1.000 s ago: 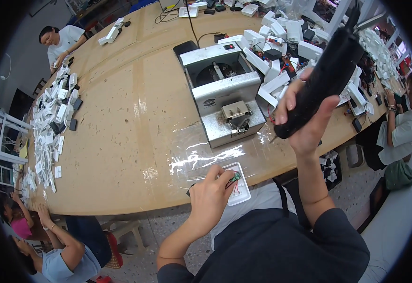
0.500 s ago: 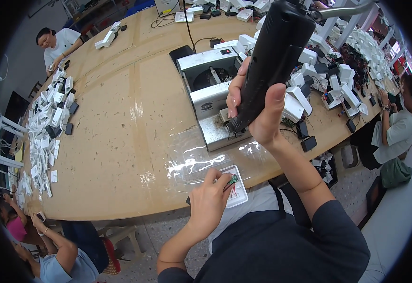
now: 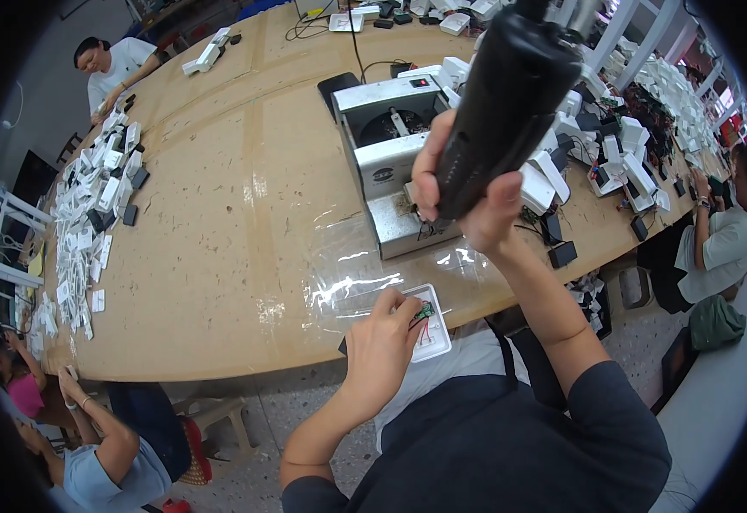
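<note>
My right hand [image 3: 495,224] is closed around a thick black power screwdriver [image 3: 503,107], raised in front of the metal machine; its tip is hidden or blurred. Near the table's front edge, my left hand [image 3: 379,346] pinches a small green circuit board [image 3: 425,313] with red and dark wires. That board is over a shallow white plastic casing [image 3: 442,340] at the table's edge, and some wires run down into the casing. A dark piece partly shows beneath my left hand, too covered to name.
A boxy metal machine [image 3: 420,244] stands just beyond my hands. White casings and black parts [image 3: 634,162] are heaped at right; more white pieces [image 3: 91,205] lie at left. Co-workers sit or stand at the far left [image 3: 125,64], lower left [image 3: 121,466] and right [image 3: 728,248].
The view has shifted slightly, moving the machine rightward in the picture. The screwdriver in my right hand has moved a little and looks blurred. My left hand keeps its pinch on the circuit board.
</note>
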Demonstrator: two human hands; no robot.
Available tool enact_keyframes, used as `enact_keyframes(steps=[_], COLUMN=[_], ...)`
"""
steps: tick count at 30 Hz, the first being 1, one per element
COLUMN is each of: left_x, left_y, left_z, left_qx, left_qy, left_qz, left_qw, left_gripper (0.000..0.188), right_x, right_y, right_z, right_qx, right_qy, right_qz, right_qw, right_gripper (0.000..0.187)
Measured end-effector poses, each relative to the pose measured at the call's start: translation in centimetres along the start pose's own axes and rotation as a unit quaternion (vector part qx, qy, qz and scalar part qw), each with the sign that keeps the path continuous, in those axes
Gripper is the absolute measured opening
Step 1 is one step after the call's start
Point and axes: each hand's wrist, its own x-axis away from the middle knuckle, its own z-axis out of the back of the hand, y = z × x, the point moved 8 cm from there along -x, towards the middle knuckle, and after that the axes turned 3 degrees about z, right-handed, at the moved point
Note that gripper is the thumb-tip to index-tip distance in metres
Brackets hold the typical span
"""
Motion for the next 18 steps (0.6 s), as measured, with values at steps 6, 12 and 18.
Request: enact_keyframes(steps=[6,12,18], left_x=[0.1,0.0,0.0], left_y=[-0.2,-0.1,0.1], left_z=[0.1,0.2,0.1], left_qx=[-0.004,0.000,-0.009], left_qy=[0.003,0.004,0.011], left_qz=[-0.009,-0.008,-0.008], left_qw=[1.000,1.000,1.000], left_gripper=[0.019,0.018,0.017], right_x=[3.7,6.9,8.7], right_y=[-1.4,-1.2,0.6], right_z=[-1.0,-2.5,-2.3], right_qx=[-0.014,-0.058,-0.053], right_qy=[-0.010,-0.046,-0.039], right_qz=[-0.042,-0.068,-0.081], right_qw=[0.999,0.995,0.995], right_gripper=[0.098,0.094,0.094])
